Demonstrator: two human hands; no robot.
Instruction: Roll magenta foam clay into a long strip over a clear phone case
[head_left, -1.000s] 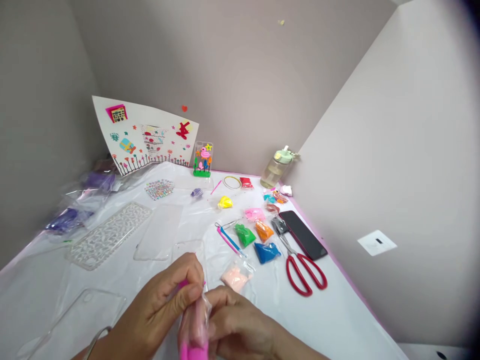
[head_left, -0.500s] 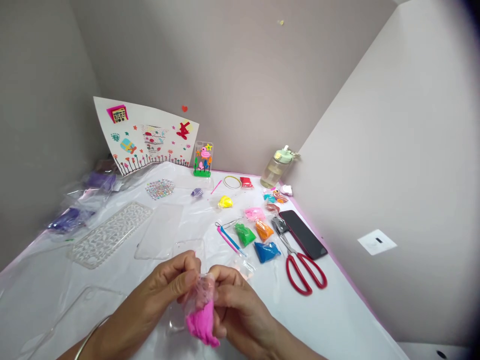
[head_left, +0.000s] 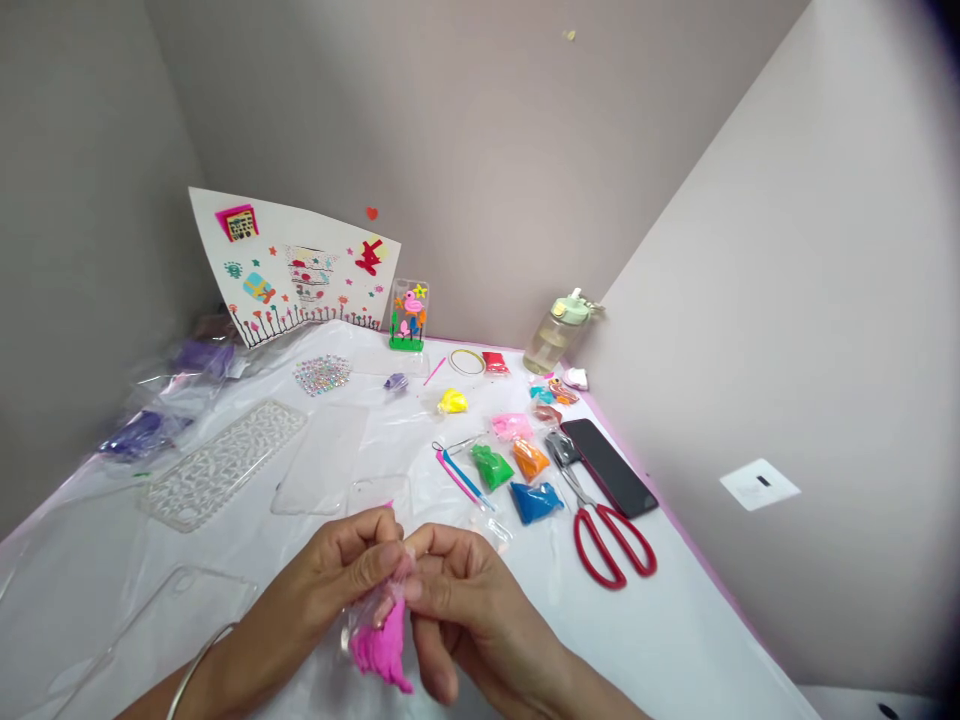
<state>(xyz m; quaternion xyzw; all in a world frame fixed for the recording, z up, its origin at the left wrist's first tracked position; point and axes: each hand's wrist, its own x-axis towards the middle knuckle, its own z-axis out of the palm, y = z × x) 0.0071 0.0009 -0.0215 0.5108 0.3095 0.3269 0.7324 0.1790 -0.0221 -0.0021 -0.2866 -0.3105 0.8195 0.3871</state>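
Between fingers [head_left: 442, 594], pink packet [head_left: 381, 645]

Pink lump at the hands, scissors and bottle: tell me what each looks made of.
Pink lump: soft modelling clay, perhaps; smooth surface, folded and stretched.
Scissors: grey metal blades with a sheen; smooth red handles, plastic or rubber-coated, hard to tell.
Bottle: smooth, see-through body, probably hard plastic, though glass is possible.

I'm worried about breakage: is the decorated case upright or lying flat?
Upright: the decorated case stands on its green end, its pink bird facing the camera; whether it touches the wall, I cannot tell.
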